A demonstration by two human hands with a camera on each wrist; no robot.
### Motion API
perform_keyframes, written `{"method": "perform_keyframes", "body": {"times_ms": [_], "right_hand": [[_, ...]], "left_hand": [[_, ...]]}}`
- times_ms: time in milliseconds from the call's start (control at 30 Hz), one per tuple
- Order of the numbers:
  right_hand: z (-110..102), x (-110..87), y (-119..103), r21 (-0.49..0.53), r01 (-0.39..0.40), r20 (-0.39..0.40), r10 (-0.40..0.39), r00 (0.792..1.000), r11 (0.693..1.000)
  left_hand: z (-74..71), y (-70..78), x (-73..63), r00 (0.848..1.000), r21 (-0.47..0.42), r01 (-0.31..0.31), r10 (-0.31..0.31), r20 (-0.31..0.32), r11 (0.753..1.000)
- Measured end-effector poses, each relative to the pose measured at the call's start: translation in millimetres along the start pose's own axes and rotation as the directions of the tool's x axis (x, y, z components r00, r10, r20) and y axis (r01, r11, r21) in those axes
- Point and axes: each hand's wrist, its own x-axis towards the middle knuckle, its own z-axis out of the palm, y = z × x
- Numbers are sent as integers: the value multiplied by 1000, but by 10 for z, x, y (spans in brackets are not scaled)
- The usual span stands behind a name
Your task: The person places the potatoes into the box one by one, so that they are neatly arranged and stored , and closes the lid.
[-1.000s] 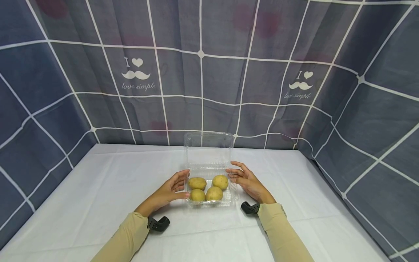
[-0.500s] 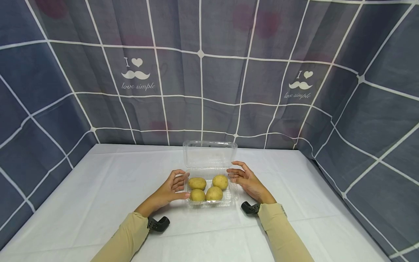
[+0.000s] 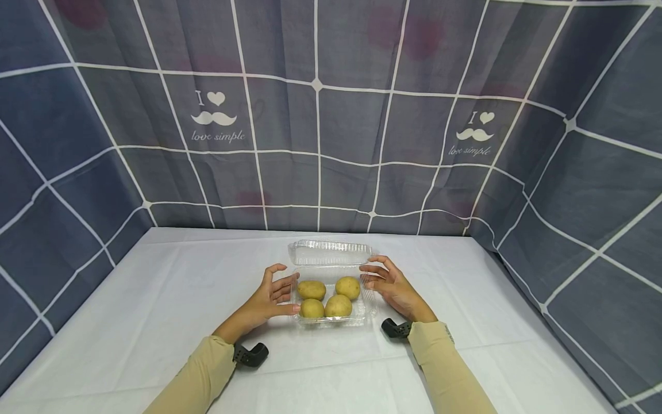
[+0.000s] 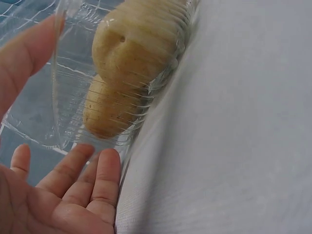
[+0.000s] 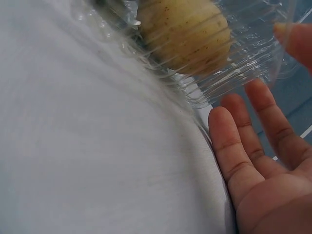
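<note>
A clear plastic clamshell container stands on the white cloth, its lid tilted far back at the rear. Several yellow potatoes lie inside in two rows. My left hand is at the left side, thumb by the near corner, fingers along the ribbed wall. Through that wall, the left wrist view shows two potatoes. On the other side my right hand has its fingers loosely bent beside the wall, near a potato in the right wrist view. Neither hand grips the container.
White cloth covers the table. Behind it hangs a dark checked curtain, with more curtain along both sides. Black wrist cameras sit at both sleeve cuffs.
The lid has swung from nearly upright to leaning far back, away from me. My left index finger has lifted a little off the container's side; my right hand has hardly moved.
</note>
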Motion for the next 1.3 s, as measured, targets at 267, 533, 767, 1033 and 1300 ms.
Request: {"method": "perform_keyframes", "body": {"times_ms": [267,533,767,1033,1300], "right_hand": [[-12,-18,8,38,2,2,-2,1000,999],[-3,-23,-1,51,1,-8,-1,1000,999],[-11,-6,8,92,43,49,-48,998,995],[6,15,-18,101,-3,25,1,1000,995],[-37,7,27,82,16,98,-24,995,997]], "left_hand": [[12,1,3,999,13,-37,37,12,999],[-6,-20,-13,997,-4,-74,74,25,997],[-24,-38,-28,996,-20,-89,90,28,996],[-31,-50,-12,995,-28,-80,82,50,996],[-30,-47,-7,991,-16,-113,114,65,993]]}}
